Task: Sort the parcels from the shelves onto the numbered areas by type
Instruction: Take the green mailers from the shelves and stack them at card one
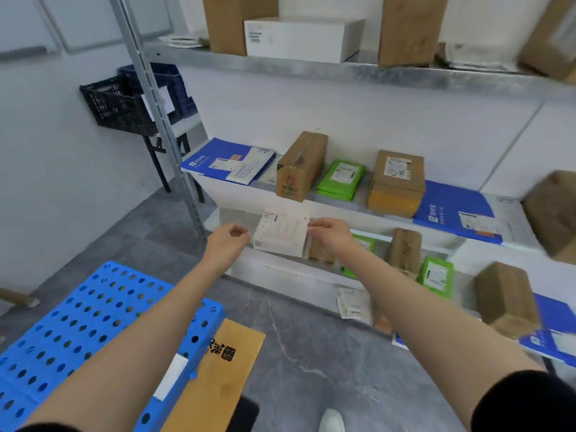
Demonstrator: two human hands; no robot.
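Observation:
A flat white parcel with a printed label (280, 236) hangs in front of the lower shelf, and my right hand (330, 233) grips its right edge. My left hand (229, 240) is just left of it, fingers curled, holding nothing and not touching the parcel. The middle shelf (339, 204) carries a blue envelope (227, 162), a brown box (300, 166), a green bag (341, 179), a second brown box (396, 182) and another blue envelope (458, 213). Below are green bags (436, 275) and brown boxes (505, 297).
A blue perforated plastic board (78, 325) lies at the lower left with a tan envelope (218, 372) on its edge. A black crate (118, 107) sits on a small table behind the shelf post (162, 120). The top shelf holds a white box (299, 39) and cartons.

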